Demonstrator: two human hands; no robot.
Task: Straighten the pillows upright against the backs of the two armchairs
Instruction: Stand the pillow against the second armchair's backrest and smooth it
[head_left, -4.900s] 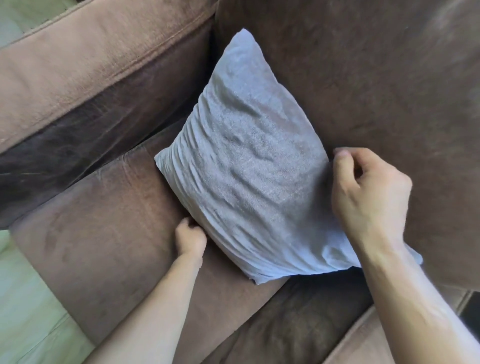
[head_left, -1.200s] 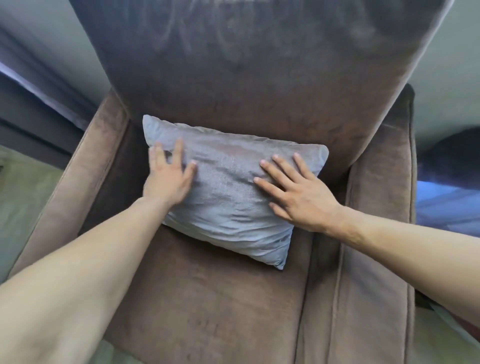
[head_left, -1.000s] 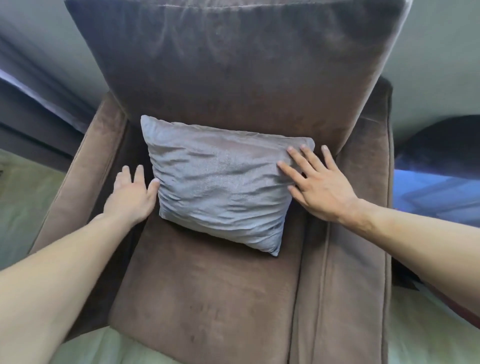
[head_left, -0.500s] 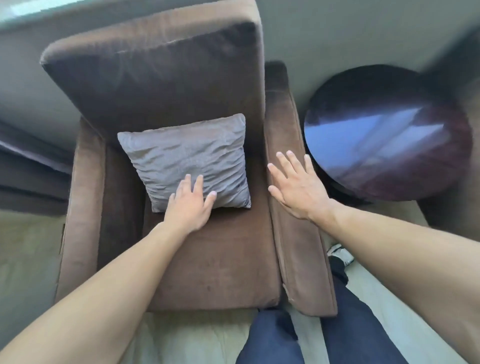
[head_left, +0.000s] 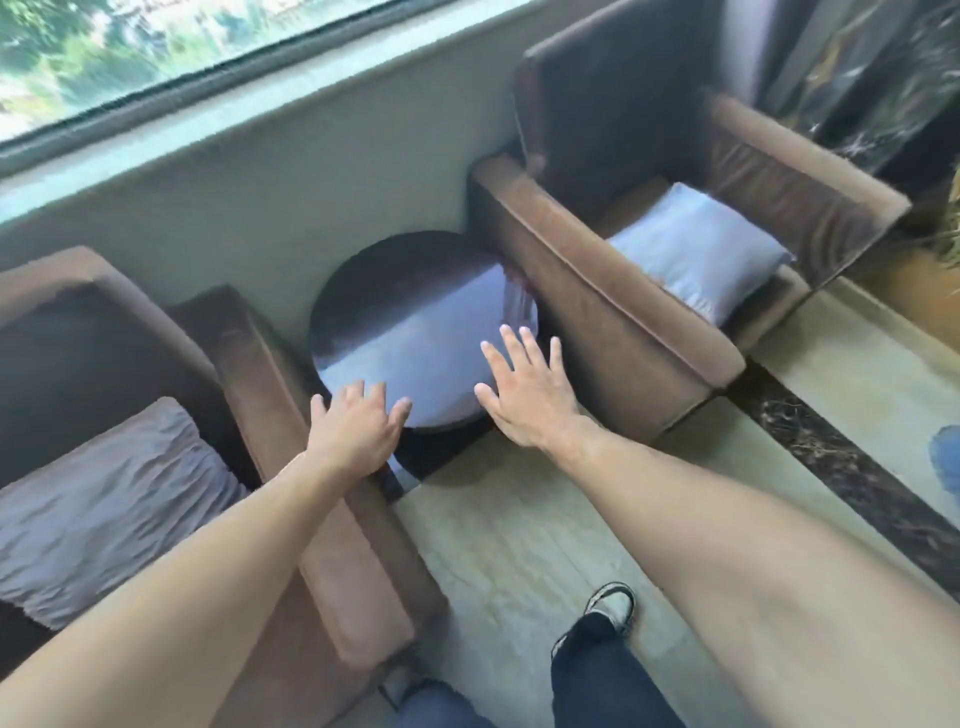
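Observation:
Two brown armchairs flank a round table. In the left armchair (head_left: 260, 364) a grey pillow (head_left: 98, 504) leans upright against the backrest. In the right armchair (head_left: 613, 291) a second grey pillow (head_left: 701, 254) lies flat on the seat, away from the backrest. My left hand (head_left: 353, 431) hovers open over the left chair's right armrest and the table edge. My right hand (head_left: 524, 395) is open with fingers spread above the table's front right edge. Both hands hold nothing.
A dark glossy round side table (head_left: 415, 332) stands between the chairs under a grey wall and window sill (head_left: 208, 119). Pale tiled floor (head_left: 519, 545) with a dark marble strip (head_left: 841, 462) lies in front. My legs and a shoe (head_left: 613, 613) are at the bottom.
My view has swung right from the left armchair to the table and second chair. Both hands have left the first pillow and moved right, open, over the side table.

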